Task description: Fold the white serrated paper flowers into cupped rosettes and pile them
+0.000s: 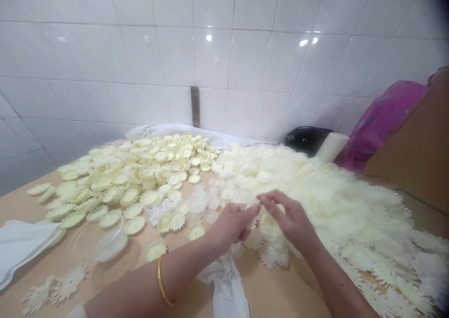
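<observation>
My left hand (232,225), with a gold bangle (160,280) on its wrist, is closed with thumb and fingers together. Close beside it, my right hand (288,219) pinches with thumb and forefinger near the left fingertips. What lies between the fingers is too small and pale to make out. Both hands are over the near edge of a large pile of thin white petal discs (301,182) with fringed rims. To the left spreads a heap of cream, cupped flower pieces (129,177) with toothed rims.
A clear plastic bowl (111,245) stands front left, near a white cloth (24,248) and loose flower cut-outs (68,283). Another white cloth (228,287) lies below my hands. At back right are a black object (305,139), a white roll (332,147), a pink bag (384,117) and a cardboard box (414,154).
</observation>
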Available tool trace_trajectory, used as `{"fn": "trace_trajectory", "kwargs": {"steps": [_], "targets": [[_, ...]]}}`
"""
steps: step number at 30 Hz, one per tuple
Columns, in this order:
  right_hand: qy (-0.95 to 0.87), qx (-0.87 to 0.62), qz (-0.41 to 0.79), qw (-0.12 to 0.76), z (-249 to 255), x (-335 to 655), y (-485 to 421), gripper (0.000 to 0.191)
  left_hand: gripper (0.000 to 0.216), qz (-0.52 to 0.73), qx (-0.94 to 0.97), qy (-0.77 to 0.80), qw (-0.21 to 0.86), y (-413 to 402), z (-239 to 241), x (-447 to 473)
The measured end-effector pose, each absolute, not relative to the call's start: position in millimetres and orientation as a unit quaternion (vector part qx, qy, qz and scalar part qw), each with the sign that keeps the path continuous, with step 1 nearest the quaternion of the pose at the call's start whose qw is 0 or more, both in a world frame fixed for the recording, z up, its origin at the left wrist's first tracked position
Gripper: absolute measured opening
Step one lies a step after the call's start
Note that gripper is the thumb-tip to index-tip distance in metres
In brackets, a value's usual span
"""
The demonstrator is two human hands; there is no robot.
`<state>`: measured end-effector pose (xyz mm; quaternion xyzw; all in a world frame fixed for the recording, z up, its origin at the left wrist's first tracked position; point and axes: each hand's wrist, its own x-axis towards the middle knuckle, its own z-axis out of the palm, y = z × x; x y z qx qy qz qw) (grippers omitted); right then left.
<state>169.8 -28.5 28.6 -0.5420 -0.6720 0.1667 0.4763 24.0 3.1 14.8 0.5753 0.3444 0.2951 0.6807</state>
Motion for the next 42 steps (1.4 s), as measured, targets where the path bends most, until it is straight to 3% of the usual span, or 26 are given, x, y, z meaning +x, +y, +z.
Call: {"fn": "trace_trajectory", "kwargs": {"steps": [6, 11, 18, 26, 32, 38, 42], "targets": [[-0.693, -0.527, 0.2, 0.45, 26, 165, -30, 0.024, 0.051, 0.291, 0.592, 0.382, 0.647, 3, 9, 24], [-0.657, -0.572, 0.142, 0.47, 24, 168, -28, 0.029, 0.06, 0.265, 0.558, 0.382, 0.687, 5, 7, 23], [-0.562, -0.661, -0.036, 0.497, 10, 185, -14, 0.025, 0.03, 0.284, 0.515, 0.331, 0.738, 6, 10, 25], [-0.617, -0.596, 0.108, 0.502, 24, 172, -25, 0.022, 0.027, 0.287, 0.574, 0.312, 0.701, 8, 0, 23], [-0.659, -0.554, 0.192, 0.471, 29, 169, -28, 0.023, 0.042, 0.283, 0.582, 0.342, 0.681, 5, 7, 22], [-0.683, -0.52, 0.244, 0.451, 29, 166, -31, 0.023, 0.047, 0.296, 0.583, 0.367, 0.662, 4, 7, 23], [-0.66, -0.544, 0.213, 0.473, 29, 165, -32, 0.027, 0.043, 0.296, 0.575, 0.345, 0.68, 6, 3, 24]]}}
